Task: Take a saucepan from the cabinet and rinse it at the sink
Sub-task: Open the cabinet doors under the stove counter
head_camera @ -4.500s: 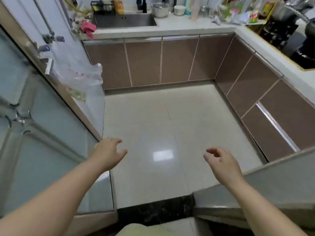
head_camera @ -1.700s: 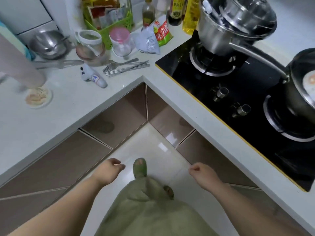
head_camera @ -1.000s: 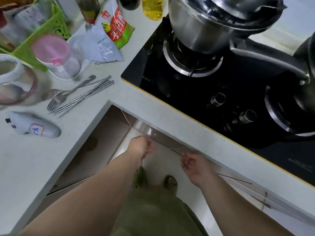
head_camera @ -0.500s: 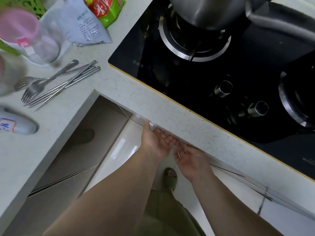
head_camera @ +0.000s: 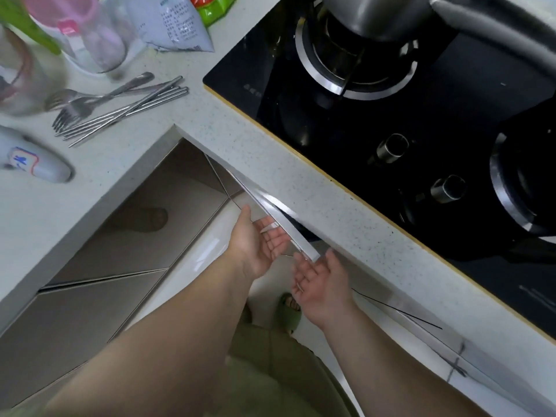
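Head view, looking straight down at the corner of a pale speckled counter. Under its edge, a cabinet door with a silver top rail, swung slightly outward. Left hand palm up with fingers hooked on the underside of that rail: grip closed on the door. Right hand just beside the door's free corner, palm up, fingers spread, grip open and holding nothing. No saucepan visible from the cabinet, its inside hidden behind the door and counter edge. On the counter to the left, forks and chopsticks lying together. To the right, a black stove with two knobs. Below, green sandal on pale floor.
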